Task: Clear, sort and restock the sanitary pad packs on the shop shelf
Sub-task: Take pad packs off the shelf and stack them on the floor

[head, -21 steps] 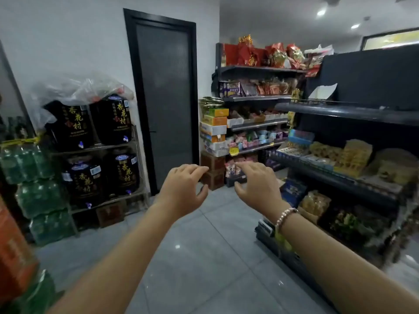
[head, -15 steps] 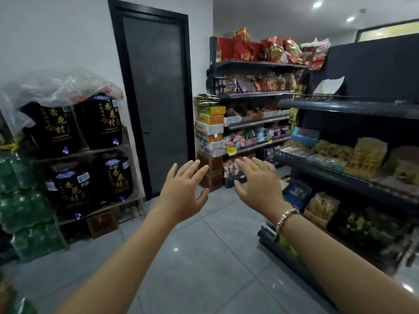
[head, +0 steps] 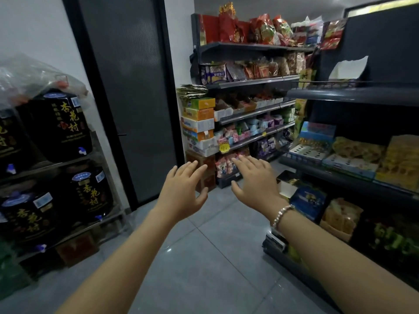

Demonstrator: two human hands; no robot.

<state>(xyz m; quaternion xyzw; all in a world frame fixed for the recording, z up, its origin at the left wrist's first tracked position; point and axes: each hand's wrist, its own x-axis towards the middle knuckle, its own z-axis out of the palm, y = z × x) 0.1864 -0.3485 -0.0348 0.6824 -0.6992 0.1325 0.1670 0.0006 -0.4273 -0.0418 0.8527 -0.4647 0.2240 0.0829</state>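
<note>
Both hands were out in front of me, nothing in either. Left hand (head: 184, 191) was spread, fingers straight, palm down. Right hand (head: 255, 179) same: fingers loosely extended, holding nothing, bracelet (head: 281, 214) on the wrist. They hung over the floor (head: 204, 257), near each other but apart, touching no stock.

Step, as I judged it: approach. No clearing or sorting had started; I was in the aisle facing the end shelf (head: 256, 114) beside the door (head: 129, 98).

Pads: couldn't confirm them. The pink and blue packs (head: 249, 129) on that shelf's middle tiers looked like the likeliest candidates, but print was too small to read. They were well ahead of my hands, beyond reach by my guess.

Side rack (head: 353, 96) on my right held what looked like snacks and boxed goods, not pads as far as I could tell. Black jugs (head: 61, 125) on the left rack were irrelevant.

Next move called for: close the gap to the end shelf, identify the pad tier, then take packs off with both hands. Risk: neighbouring packs were packed tight, so pulling one could drag others.
</note>
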